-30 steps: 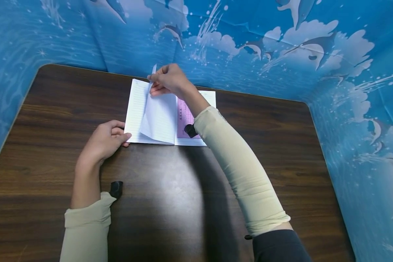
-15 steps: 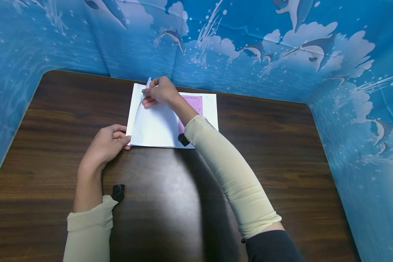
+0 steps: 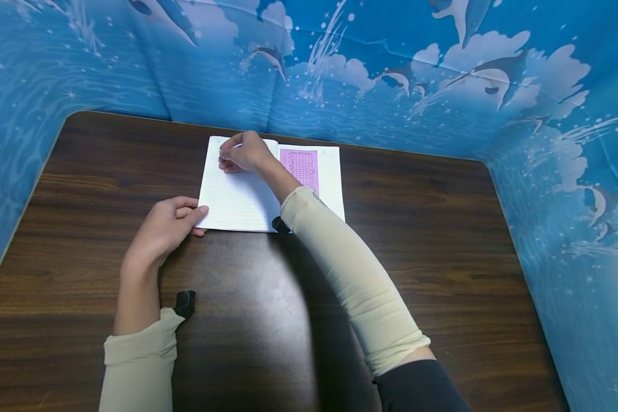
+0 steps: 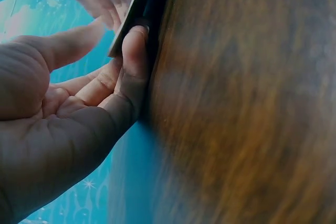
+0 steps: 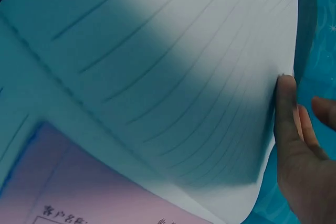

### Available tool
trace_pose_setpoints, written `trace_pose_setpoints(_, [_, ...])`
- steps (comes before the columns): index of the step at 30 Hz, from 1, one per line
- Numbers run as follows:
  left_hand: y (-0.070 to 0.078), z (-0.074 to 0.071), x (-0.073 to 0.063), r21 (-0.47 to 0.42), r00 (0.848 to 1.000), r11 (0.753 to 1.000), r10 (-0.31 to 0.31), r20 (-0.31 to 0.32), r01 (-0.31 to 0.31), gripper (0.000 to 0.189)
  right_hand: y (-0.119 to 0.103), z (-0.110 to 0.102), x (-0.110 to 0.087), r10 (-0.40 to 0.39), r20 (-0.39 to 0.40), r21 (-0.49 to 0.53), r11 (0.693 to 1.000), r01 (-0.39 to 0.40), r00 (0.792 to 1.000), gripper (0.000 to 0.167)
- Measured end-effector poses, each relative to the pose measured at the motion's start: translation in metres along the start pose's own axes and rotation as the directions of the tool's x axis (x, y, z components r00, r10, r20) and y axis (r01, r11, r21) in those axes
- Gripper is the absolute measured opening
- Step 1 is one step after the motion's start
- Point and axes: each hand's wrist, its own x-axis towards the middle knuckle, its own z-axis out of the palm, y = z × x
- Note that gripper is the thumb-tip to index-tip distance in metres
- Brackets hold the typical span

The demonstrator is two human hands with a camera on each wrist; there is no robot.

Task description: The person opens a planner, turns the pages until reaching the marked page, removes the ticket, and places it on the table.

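Note:
A notebook (image 3: 237, 197) lies spread on the table with lined white pages. My left hand (image 3: 167, 226) grips its lower left corner, thumb on the page side and other fingers under the cover, as the left wrist view shows from below. Over the upper part of the left page is my right hand (image 3: 247, 153). In the right wrist view its fingertips touch the edge of the lined page (image 5: 173, 77), and the thumb stands apart from them. A pink printed slip (image 3: 301, 166) with a grid lies on the right page, partly hidden by the right forearm.
The dark wooden table (image 3: 417, 229) reaches beyond the notebook on all sides. Close behind its far edge hangs a blue curtain (image 3: 340, 68) with dolphins. Both forearms wear pale sleeves (image 3: 350, 274) with a dark device near each wrist.
The right hand has brought a raised page over to the left and down, so it now lies nearly flat, and has loosened its pinch. The left hand has kept its hold on the corner.

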Motion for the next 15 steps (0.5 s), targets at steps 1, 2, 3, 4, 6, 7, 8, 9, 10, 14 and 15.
trace_pose_setpoints(1, [0.0, 0.0, 0.0, 0.02, 1.0, 1.0, -0.001, 0.003, 0.001, 0.06, 0.001, 0.0, 0.0, -0.005, 0.006, -0.021, 1.0, 0.005, 1.0, 0.017])
trace_pose_setpoints(2, [0.0, 0.0, 0.001, 0.035, 1.0, 0.999, 0.0, 0.003, 0.0, 0.059, 0.002, 0.0, 0.001, -0.011, 0.012, -0.04, 0.999, 0.011, 1.0, 0.021])
trace_pose_setpoints(3, [0.0, 0.0, 0.002, 0.046, 1.0, 0.999, 0.001, 0.006, -0.001, 0.06, 0.003, 0.0, 0.0, -0.018, 0.017, -0.06, 0.998, 0.019, 1.0, 0.024])
trace_pose_setpoints(4, [0.0, 0.001, 0.002, 0.049, 1.0, 0.999, 0.0, 0.006, 0.0, 0.059, 0.004, 0.0, 0.0, -0.025, 0.02, -0.076, 0.997, 0.027, 0.999, 0.026])
trace_pose_setpoints(6, [0.0, 0.001, 0.003, 0.054, 1.0, 0.999, -0.003, 0.006, 0.003, 0.06, 0.005, -0.002, 0.0, -0.043, 0.026, -0.12, 0.992, 0.046, 0.999, 0.028])
trace_pose_setpoints(7, [0.0, 0.001, 0.003, 0.057, 1.0, 0.998, -0.006, 0.006, 0.005, 0.06, 0.005, -0.003, -0.001, -0.052, 0.026, -0.146, 0.988, 0.055, 0.998, 0.027])
trace_pose_setpoints(8, [0.0, 0.001, 0.003, 0.059, 1.0, 0.998, -0.007, 0.006, 0.007, 0.06, 0.005, -0.005, -0.002, -0.058, 0.026, -0.173, 0.983, 0.061, 0.998, 0.027])
trace_pose_setpoints(9, [0.0, 0.001, 0.003, 0.062, 1.0, 0.998, -0.009, 0.006, 0.009, 0.061, 0.006, -0.007, -0.002, -0.069, 0.027, -0.2, 0.977, 0.073, 0.997, 0.027])
trace_pose_setpoints(10, [0.0, 0.001, 0.003, 0.064, 1.0, 0.998, -0.012, 0.006, 0.012, 0.061, 0.006, -0.009, -0.003, -0.082, 0.026, -0.226, 0.97, 0.085, 0.996, 0.027])
trace_pose_setpoints(14, [0.0, 0.001, 0.002, 0.076, 1.0, 0.997, -0.02, 0.01, 0.019, 0.063, 0.005, -0.021, -0.007, -0.158, 0.003, -0.289, 0.945, 0.152, 0.987, 0.023])
trace_pose_setpoints(15, [0.0, 0.001, 0.002, 0.075, 1.0, 0.997, -0.021, 0.011, 0.02, 0.063, 0.004, -0.025, -0.008, -0.179, -0.009, -0.297, 0.94, 0.169, 0.984, 0.022])
